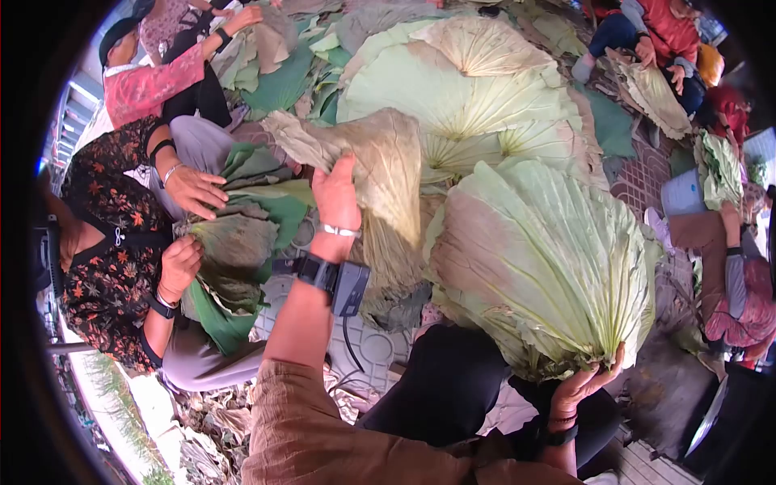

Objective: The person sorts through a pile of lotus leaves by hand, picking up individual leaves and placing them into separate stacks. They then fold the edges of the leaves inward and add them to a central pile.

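With our left hand [337,194], its grip closed on the edge of a dry brown leaf [392,153], we hold that leaf up on the near left side of the leaf pile [453,89], while our right hand [586,380] has its fingers curled round the gathered base of a big green leaf bundle [541,259], fanned out on the near side of the pile. To the left of the leaf pile, a co-worker in a flowered top [105,202] holds darker green leaves [234,242] in both hands, and to its right we see a light blue bucket [683,194].
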### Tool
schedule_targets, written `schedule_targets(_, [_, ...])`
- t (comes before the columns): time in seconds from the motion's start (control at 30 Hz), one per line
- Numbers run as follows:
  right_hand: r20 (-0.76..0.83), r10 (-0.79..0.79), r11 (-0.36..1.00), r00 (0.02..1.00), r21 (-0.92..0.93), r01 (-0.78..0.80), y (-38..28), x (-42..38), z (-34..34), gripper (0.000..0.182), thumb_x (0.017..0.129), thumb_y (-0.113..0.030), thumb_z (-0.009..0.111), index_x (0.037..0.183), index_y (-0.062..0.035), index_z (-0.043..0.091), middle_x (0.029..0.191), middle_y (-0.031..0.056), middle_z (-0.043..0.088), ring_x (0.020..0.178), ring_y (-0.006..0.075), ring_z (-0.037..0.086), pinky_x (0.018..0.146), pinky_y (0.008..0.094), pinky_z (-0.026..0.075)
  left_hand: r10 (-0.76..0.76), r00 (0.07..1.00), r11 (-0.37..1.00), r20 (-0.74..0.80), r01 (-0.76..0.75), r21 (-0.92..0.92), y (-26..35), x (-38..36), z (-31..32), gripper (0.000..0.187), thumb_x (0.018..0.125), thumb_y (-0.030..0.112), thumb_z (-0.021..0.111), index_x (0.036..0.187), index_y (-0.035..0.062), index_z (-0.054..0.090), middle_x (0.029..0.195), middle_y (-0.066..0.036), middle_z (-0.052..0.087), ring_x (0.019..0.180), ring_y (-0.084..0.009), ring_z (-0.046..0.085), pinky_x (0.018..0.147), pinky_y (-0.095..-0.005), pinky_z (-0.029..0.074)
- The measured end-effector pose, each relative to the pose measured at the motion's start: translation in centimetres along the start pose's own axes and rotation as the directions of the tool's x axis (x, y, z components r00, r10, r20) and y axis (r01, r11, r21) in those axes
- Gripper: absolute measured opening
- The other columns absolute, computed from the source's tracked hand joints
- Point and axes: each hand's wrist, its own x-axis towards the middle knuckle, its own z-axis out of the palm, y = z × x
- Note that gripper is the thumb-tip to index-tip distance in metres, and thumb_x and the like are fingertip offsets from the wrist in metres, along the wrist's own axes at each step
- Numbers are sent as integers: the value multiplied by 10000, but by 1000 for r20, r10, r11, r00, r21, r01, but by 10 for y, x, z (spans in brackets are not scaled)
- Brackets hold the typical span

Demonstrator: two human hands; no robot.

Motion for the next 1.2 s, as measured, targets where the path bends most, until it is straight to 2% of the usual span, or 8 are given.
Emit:
schedule_targets(0.17, [32, -43, 997, 999, -59, 44, 0, 0, -3, 531, 930, -303, 385, 1351, 12, 306, 1378, 210, 333, 1293, 354, 301, 1086, 456, 193, -387, 803, 820, 453, 524, -229, 1, 69, 115, 652, 819, 363, 669, 1292, 28, 370, 1311, -128, 396, 1139, -273, 456, 915, -466, 420])
schedule_targets(0.23, [43, -70, 997, 997, -38, 72, 3, 1, -6, 533, 921, -300, 409, 1336, 23, 320, 1355, 226, 347, 1273, 359, 318, 1076, 461, 205, -620, 740, 776, 262, 529, 343, -36, 91, 117, 742, 823, 447, 639, 1335, 47, 281, 1295, -129, 412, 1103, -329, 465, 900, -520, 395])
schedule_targets(0.43, [79, -105, 988, 991, -101, 113, 7, 0, -11, 520, 921, -250, 398, 1345, 41, 317, 1372, 219, 342, 1289, 349, 308, 1085, 440, 195, -695, 714, 566, 82, 474, 674, -125, 21, -4, 496, 773, 276, 675, 1207, 116, 495, 1072, -75, 537, 889, -268, 559, 713, -421, 490])
schedule_targets(0.5, [84, -102, 989, 991, -98, 110, 7, -1, -10, 531, 917, -262, 404, 1345, 41, 318, 1374, 221, 340, 1288, 351, 308, 1083, 443, 198, -667, 574, -26, 475, -655, 755, -183, 33, -91, 474, 691, 220, 709, 1126, 94, 572, 1065, -138, 585, 881, -288, 606, 705, -409, 506])
schedule_targets(0.67, [58, -99, 993, 993, -65, 102, 2, -1, -13, 533, 925, -252, 400, 1355, 47, 299, 1370, 215, 344, 1280, 334, 321, 1079, 422, 210, -519, 723, -265, 456, -643, 718, -194, -36, -192, 249, 784, 192, 520, 897, 48, 689, 961, -209, 651, 889, -363, 640, 762, -412, 507])
schedule_targets(0.73, [61, -32, 999, 998, -12, 33, -12, 2, -10, 545, 923, -253, 398, 1358, 49, 272, 1367, 221, 335, 1284, 344, 304, 1085, 445, 193, -363, 929, 78, -70, 106, 991, -265, -33, -234, 314, 718, 239, 575, 897, -5, 658, 986, -261, 632, 983, -407, 594, 855, -437, 463])
schedule_targets(0.8, [47, -16, 1000, 999, 12, 15, -3, 2, -6, 586, 933, -328, 395, 1367, 44, 267, 1381, 208, 322, 1285, 332, 307, 1082, 446, 202, -428, 833, 162, -350, 452, 877, -205, -52, -185, 460, 699, 302, 616, 1039, -6, 598, 1068, -276, 598, 1046, -404, 560, 906, -430, 435])
schedule_targets(1.2, [-13, 11, 999, 1000, 39, -11, -2, 1, -4, 607, 929, -382, 385, 1383, 1, 263, 1404, 179, 314, 1285, 304, 318, 1075, 446, 231, -337, 803, 120, -491, 554, 824, -197, -57, -122, 746, 656, 382, 725, 1248, 62, 403, 1255, -203, 484, 1110, -372, 495, 937, -435, 405])
